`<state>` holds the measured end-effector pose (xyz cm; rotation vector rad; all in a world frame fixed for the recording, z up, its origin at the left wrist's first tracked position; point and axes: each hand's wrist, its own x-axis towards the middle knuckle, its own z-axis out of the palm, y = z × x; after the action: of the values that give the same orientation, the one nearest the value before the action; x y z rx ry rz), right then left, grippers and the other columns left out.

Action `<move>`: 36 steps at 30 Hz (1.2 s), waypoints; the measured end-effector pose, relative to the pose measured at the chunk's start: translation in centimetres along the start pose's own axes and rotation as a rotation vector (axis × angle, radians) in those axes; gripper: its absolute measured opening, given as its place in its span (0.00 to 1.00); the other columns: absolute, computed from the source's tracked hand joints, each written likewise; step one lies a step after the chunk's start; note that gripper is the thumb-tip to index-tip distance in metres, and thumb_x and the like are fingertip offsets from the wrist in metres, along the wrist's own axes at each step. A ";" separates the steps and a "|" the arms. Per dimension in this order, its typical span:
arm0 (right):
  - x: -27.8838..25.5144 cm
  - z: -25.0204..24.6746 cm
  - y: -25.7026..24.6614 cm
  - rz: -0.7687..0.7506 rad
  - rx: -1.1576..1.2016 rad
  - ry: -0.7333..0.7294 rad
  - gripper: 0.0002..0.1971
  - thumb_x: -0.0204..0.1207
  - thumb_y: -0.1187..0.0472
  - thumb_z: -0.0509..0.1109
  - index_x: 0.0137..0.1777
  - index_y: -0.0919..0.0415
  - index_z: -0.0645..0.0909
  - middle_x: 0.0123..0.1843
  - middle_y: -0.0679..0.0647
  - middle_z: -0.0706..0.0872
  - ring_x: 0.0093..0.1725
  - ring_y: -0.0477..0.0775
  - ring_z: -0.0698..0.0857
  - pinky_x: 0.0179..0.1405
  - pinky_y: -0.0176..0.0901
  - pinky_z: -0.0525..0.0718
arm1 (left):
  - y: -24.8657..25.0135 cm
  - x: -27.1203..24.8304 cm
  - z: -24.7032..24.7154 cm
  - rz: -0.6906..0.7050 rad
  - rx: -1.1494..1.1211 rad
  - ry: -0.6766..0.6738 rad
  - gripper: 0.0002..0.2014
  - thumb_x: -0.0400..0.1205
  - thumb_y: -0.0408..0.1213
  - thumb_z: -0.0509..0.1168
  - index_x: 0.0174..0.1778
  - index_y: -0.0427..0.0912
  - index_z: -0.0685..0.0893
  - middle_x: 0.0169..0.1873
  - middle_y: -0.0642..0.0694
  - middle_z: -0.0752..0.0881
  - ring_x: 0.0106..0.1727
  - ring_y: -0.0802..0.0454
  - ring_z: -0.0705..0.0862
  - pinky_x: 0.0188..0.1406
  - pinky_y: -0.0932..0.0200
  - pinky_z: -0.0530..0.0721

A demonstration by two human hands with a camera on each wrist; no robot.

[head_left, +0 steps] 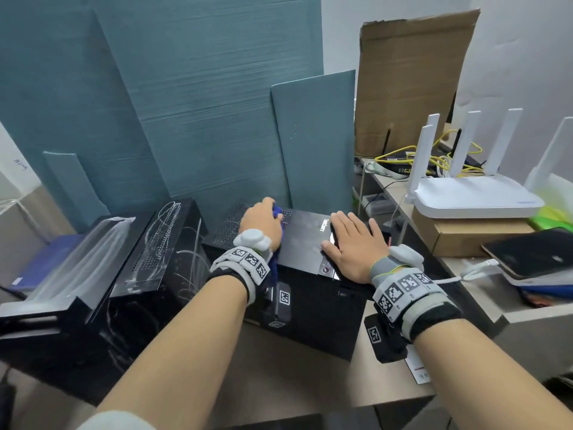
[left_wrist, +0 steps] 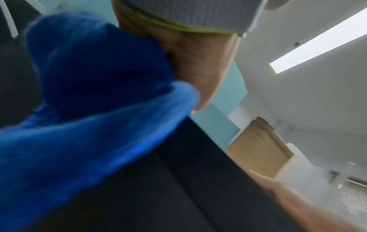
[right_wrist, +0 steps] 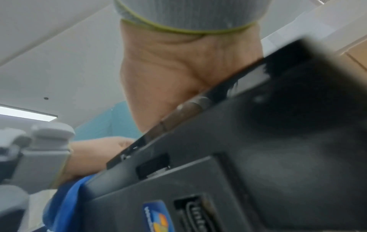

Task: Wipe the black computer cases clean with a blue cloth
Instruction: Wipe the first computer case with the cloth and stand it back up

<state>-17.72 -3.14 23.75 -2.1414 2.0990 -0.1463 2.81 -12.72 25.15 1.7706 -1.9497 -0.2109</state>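
Note:
A black computer case (head_left: 305,240) lies on the desk in front of me; its top is dusty and smeared. My left hand (head_left: 262,223) grips a bunched blue cloth (head_left: 277,212) and presses it on the left part of the top, by the vent grille. In the left wrist view the blue cloth (left_wrist: 89,109) bulges under my palm on the black case (left_wrist: 178,188). My right hand (head_left: 353,243) lies flat on the case's right end, fingers straight. The right wrist view shows the case's front (right_wrist: 258,157) close up. A second black case (head_left: 93,274) stands to the left.
Teal panels (head_left: 217,103) lean against the wall right behind the cases. On the right shelf sit a white router (head_left: 474,193) on a cardboard box (head_left: 465,237), a dark tablet (head_left: 533,252) and yellow cables (head_left: 403,153). A cardboard sheet (head_left: 409,72) stands behind.

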 end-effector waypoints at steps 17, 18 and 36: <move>-0.6 0.8 -0.9 0.153 0.015 0.132 0.29 0.90 0.49 0.42 0.91 0.52 0.48 0.92 0.46 0.49 0.90 0.50 0.46 0.88 0.61 0.44 | 4.0 -3.1 0.1 0.320 0.200 -0.180 0.12 0.85 0.30 0.53 0.61 0.43 0.77 0.62 0.41 0.76 0.64 0.36 0.75 0.49 0.45 0.72; -0.4 0.8 -0.8 0.159 0.008 0.124 0.29 0.90 0.49 0.41 0.91 0.51 0.48 0.92 0.46 0.48 0.90 0.49 0.45 0.88 0.62 0.44 | 5.2 -4.0 0.5 0.413 0.173 -0.211 0.13 0.85 0.30 0.53 0.62 0.43 0.77 0.63 0.42 0.76 0.66 0.36 0.74 0.54 0.43 0.74; -2.5 1.5 -3.1 0.751 0.137 0.220 0.45 0.79 0.27 0.49 0.90 0.49 0.45 0.88 0.70 0.51 0.77 0.79 0.69 0.71 0.72 0.71 | -9.8 2.0 -2.0 -0.128 0.141 -0.136 0.18 0.87 0.58 0.52 0.73 0.79 0.69 0.83 0.44 0.63 0.82 0.33 0.65 0.77 0.26 0.62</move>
<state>-14.45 -0.53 22.86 -1.1875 2.7558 -0.4311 12.32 -15.66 23.17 2.0226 -1.9887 -0.2484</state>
